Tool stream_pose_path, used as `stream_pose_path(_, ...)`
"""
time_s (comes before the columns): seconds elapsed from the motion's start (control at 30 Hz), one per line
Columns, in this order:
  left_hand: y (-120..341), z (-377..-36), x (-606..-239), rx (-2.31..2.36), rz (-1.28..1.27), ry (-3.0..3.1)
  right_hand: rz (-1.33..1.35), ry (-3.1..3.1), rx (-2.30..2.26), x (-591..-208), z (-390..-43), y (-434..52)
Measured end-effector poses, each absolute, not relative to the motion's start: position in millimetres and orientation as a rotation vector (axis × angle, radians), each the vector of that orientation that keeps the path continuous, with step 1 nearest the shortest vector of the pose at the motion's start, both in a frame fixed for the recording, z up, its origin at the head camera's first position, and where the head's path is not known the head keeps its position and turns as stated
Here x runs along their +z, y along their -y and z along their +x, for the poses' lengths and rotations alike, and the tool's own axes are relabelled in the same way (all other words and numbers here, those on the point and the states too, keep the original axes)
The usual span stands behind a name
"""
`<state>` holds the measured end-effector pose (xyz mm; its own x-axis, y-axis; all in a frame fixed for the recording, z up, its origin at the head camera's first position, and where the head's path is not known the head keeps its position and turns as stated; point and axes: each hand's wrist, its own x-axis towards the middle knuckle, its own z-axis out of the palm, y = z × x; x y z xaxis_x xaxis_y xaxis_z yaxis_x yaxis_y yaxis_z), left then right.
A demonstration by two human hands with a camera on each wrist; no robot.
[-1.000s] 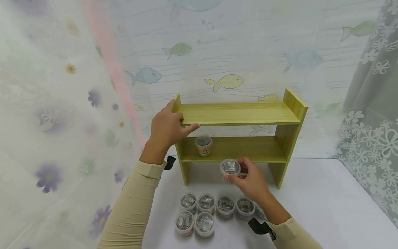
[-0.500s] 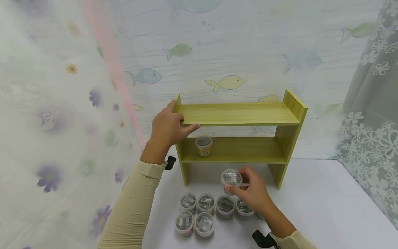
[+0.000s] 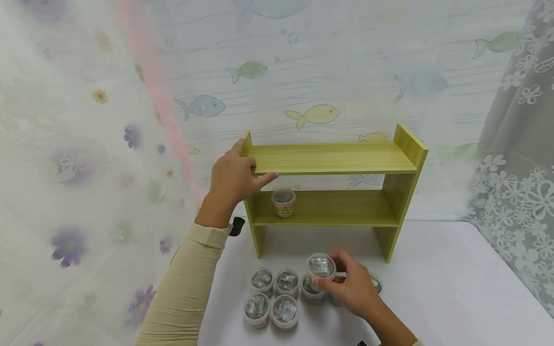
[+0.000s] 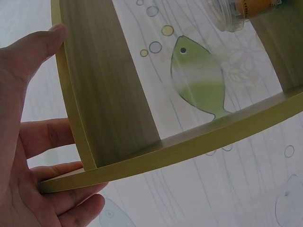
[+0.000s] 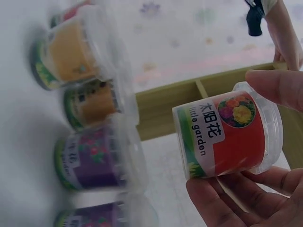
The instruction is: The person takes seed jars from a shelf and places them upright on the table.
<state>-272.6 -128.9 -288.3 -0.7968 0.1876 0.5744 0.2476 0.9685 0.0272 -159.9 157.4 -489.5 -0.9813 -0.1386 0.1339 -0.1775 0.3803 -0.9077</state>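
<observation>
My right hand holds a small clear-lidded tub between thumb and fingers. In the right wrist view, the seed tub shows a red label with flowers and "little garden". From the head view it overlaps the back row of tubs on the table. At the upper left corner of a yellow-green wooden shelf, my left hand grips the side panel. The left wrist view has its thumb on the shelf's edge and fingers on both sides of the panel. One orange-labelled tub stands on the middle board's left.
Several lidded tubs stand in two rows on the white table before the shelf. Another tub is partly hidden behind my right hand. A fish-printed curtain hangs close behind the shelf.
My right hand has brought the tub from in front of the shelf's middle board down and nearer, over the row of tubs. The left hand has stayed on the shelf.
</observation>
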Motion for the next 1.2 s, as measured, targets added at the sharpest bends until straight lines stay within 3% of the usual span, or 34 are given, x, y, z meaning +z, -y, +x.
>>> stream_pose_path(1.2, 119, -276, -278, 0.092, -0.354, 2.533, 0.402, 2.712, 1.677, -548, -115, -160)
